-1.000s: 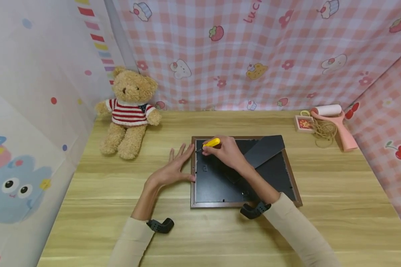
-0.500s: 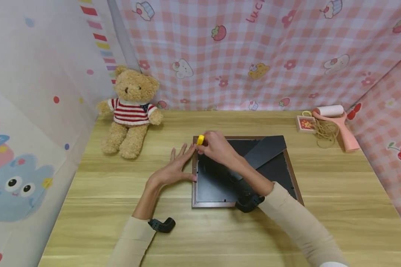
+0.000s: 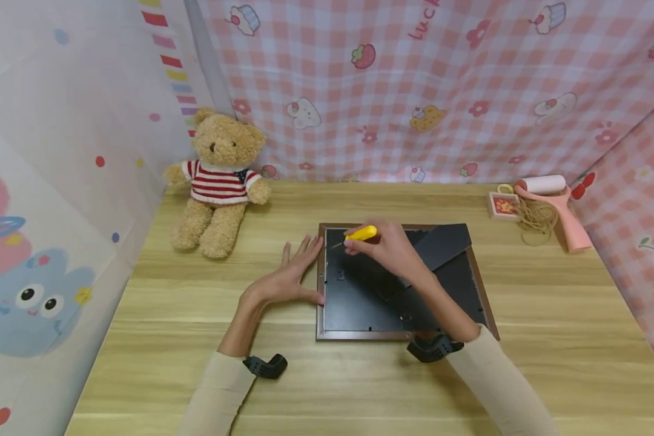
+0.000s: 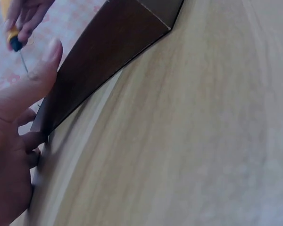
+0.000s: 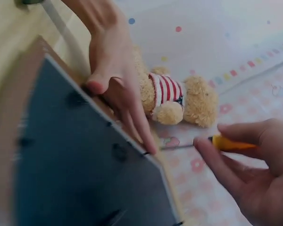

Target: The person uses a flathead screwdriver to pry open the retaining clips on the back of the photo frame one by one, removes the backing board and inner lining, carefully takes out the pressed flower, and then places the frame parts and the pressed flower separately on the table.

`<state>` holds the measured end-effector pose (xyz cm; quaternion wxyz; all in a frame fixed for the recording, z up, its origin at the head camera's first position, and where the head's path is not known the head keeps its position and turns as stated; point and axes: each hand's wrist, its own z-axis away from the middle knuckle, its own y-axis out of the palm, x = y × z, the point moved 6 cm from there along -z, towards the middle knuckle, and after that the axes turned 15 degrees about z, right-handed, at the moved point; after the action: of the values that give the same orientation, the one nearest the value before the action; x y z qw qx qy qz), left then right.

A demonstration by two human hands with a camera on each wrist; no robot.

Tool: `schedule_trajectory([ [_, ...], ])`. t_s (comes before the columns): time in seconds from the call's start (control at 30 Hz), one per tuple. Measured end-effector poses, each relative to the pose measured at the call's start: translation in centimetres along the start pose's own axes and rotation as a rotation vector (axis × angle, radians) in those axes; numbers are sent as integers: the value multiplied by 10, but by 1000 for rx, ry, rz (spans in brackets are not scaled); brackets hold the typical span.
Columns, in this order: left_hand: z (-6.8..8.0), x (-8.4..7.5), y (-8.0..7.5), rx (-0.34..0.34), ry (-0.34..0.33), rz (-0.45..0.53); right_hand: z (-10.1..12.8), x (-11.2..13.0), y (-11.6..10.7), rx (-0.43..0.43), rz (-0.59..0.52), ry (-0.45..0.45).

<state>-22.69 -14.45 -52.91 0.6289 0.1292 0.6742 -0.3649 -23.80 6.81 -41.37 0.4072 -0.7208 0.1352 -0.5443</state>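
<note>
A brown picture frame lies face down on the wooden table, its black backing board up and its black stand flap raised at the far right. My right hand grips a small yellow-handled screwdriver, its thin tip pointing left at the frame's far left corner. In the right wrist view the screwdriver shows between thumb and fingers. My left hand lies flat with straight fingers against the frame's left edge; the left wrist view shows that hand touching the rim.
A teddy bear in a striped sweater sits at the far left. At the far right lie a pink lint roller, a bundle of rubber bands and a small pink box. Patterned cloth walls enclose the table.
My right hand moved to the frame's far left corner with the screwdriver, then drew back right, the yellow handle now lying level. The left hand stayed on the frame's edge.
</note>
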Motion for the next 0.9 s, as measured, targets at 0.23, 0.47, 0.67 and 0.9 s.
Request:
schedule_trajectory([
  [0.23, 1, -6, 4, 23, -18, -69, 47, -28, 14, 55, -176, 57],
  [0.47, 3, -5, 3, 22, -27, -61, 63, -42, 31, 77, -297, 132],
  [0.67, 0, 1, 5, 25, -20, -89, 64, -45, 38, 61, -298, 140],
  [0.9, 0, 1, 5, 26, -21, -74, 61, -42, 40, 49, -246, 115],
])
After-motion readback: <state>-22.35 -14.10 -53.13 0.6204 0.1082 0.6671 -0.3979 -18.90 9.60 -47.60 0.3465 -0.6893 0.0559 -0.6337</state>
